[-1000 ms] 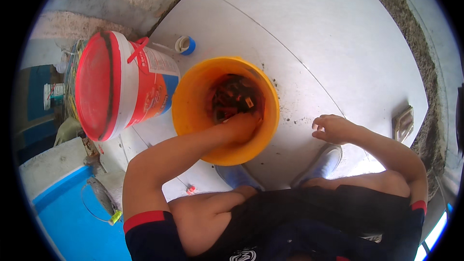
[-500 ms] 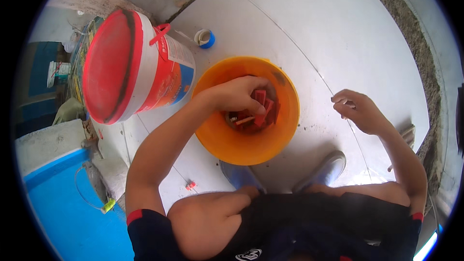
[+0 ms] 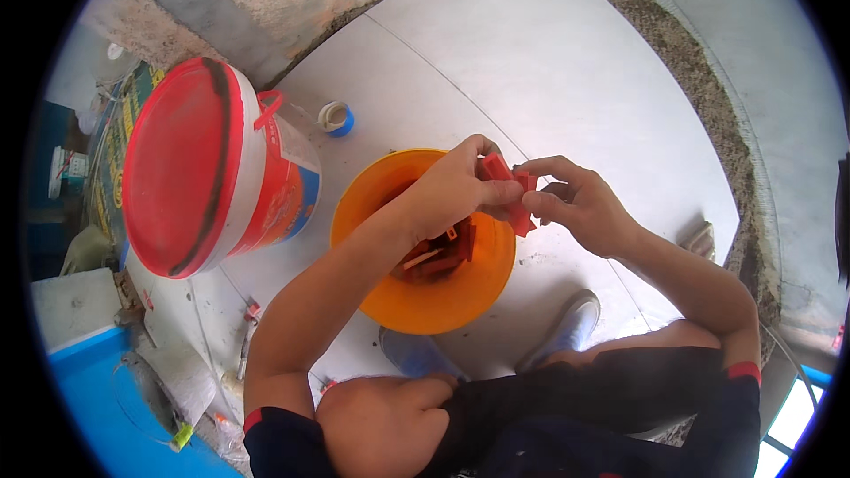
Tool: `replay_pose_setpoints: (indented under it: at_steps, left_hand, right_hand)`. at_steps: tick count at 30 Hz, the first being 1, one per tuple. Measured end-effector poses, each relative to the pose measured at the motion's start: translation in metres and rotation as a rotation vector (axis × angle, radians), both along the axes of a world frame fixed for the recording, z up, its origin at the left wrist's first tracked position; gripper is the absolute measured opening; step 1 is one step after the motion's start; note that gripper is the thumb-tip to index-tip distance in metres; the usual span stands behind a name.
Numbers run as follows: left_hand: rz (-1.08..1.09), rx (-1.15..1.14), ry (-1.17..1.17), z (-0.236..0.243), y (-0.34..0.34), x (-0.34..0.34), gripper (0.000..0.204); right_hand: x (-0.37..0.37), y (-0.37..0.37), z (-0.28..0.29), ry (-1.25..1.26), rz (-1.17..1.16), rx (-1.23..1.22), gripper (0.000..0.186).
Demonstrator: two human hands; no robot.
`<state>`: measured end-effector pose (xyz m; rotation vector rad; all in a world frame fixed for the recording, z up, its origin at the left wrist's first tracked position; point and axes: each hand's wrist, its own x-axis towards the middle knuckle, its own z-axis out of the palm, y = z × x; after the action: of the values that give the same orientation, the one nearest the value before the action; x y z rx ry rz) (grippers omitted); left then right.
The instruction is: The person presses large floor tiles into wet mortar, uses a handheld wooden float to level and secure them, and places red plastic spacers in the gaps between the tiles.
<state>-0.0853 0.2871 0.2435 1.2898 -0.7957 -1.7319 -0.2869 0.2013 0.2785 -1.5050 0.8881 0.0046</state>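
My left hand [image 3: 456,184] is raised over the far right rim of a yellow bucket [image 3: 416,314]. It is closed on a few red plastic wedges [image 3: 496,165]. My right hand [image 3: 584,205] meets it there, its thumb and fingertips pinching the right-hand part of these red pieces. Its other fingers are curled. How many wedges are held is hidden by my fingers. More red wedges [image 3: 456,252] and a small orange piece lie loose in the bottom of the bucket, partly covered by my left forearm.
A large white-and-red pail [image 3: 181,168] with a red lid stands left of the bucket. Beyond it, a blue-and-white roll [image 3: 336,119] rests on pale floor tiles [image 3: 549,62]. My boots [image 3: 567,327] flank the bucket's near side. Rough mortar edging [image 3: 673,44] runs along the right.
My left hand has come up out of the bucket with red wedges. My right hand has moved left to meet it. The view has shifted to the right.
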Motion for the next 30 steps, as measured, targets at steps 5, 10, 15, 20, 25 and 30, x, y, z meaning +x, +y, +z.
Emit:
replay_pose_setpoints:
  at_steps: [5,10,15,20,25,30]
  left_hand:
    - [0.112,-0.110,0.057,-0.016,-0.014,0.014,0.034]
    - [0.450,-0.351,-0.447,-0.029,0.000,0.056,0.029]
    - [0.581,-0.516,-0.684,-0.033,0.018,0.066,0.030]
    - [0.603,-0.511,-0.686,-0.048,0.027,0.074,0.029]
    - [0.540,-0.485,-0.771,-0.047,0.032,0.072,0.028]
    - [0.566,-0.348,-0.598,-0.046,0.028,0.070,0.032]
  right_hand:
    - [-0.002,-0.012,0.000,-0.178,-0.208,0.022,0.032]
    - [-0.007,-0.068,-0.027,0.155,-0.364,-0.366,0.032]
    - [-0.048,-0.113,-0.074,0.625,-0.234,-0.676,0.037]
    - [-0.054,-0.135,-0.170,0.697,-0.244,-0.657,0.040]
    - [-0.035,-0.126,-0.236,0.702,-0.307,-0.645,0.040]
    - [-0.044,-0.122,-0.236,0.675,-0.198,-0.470,0.049]
